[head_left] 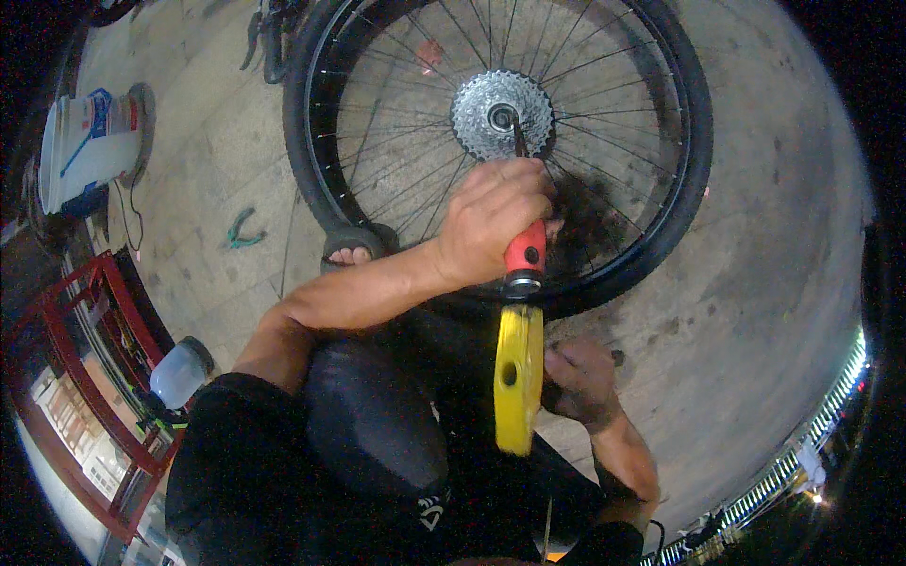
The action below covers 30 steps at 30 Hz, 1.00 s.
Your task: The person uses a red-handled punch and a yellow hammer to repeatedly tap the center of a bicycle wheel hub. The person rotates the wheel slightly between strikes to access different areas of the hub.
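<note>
A bicycle wheel (691, 123) with a black tyre lies flat on the floor in front of me. At its centre is a silver toothed cassette (467, 123). My left hand (495, 212) is wrapped round a red-handled screwdriver (525, 253), whose dark shaft reaches the middle of the cassette; whether the tip touches is too small to tell. Just behind the handle's end is the yellow head of a hammer (514, 396). My right hand (583, 379) is closed round the hammer's handle, mostly hidden by the fingers.
Green-handled pliers (245, 232) lie on the floor to the left. Beyond them stands a white bucket (104, 146) by a cable. A red metal frame (104, 368) and a pale translucent container (179, 373) are at far left. My sandalled foot (354, 247) rests by the tyre.
</note>
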{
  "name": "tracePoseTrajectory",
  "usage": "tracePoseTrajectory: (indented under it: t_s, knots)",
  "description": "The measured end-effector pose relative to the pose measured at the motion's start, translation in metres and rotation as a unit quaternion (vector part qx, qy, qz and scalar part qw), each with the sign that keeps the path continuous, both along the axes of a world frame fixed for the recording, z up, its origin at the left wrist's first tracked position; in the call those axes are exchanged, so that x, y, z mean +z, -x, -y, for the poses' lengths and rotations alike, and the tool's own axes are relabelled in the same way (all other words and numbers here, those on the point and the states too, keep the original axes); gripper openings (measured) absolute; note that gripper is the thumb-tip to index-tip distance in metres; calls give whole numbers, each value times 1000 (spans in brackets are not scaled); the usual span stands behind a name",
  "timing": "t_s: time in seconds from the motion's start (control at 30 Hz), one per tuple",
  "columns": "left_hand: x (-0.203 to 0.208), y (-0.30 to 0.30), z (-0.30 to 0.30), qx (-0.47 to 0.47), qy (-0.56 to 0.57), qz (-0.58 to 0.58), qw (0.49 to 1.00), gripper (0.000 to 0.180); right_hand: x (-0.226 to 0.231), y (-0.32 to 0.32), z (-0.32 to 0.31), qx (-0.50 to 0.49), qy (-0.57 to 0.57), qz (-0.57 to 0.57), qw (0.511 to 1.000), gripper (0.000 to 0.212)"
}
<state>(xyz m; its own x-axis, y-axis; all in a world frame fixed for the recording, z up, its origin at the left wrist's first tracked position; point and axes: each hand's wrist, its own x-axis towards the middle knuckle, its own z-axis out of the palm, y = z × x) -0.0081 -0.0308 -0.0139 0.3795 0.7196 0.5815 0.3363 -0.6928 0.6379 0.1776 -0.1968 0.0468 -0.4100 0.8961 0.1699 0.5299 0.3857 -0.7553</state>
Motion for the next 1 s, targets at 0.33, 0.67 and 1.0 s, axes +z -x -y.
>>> tracePoseTrajectory:
  t_s: [0.33,0.67,1.0]
  knots:
    - [18,7,-18,-125,33,-8,992,42,15,-3,-1,-89,-43,-56,993,43]
    - [13,-7,-36,-319,92,-1,943,39,40,-12,17,-217,191,-116,950,34]
    - [22,-9,-42,-351,56,-28,934,35,48,-10,29,-323,373,-276,825,46]
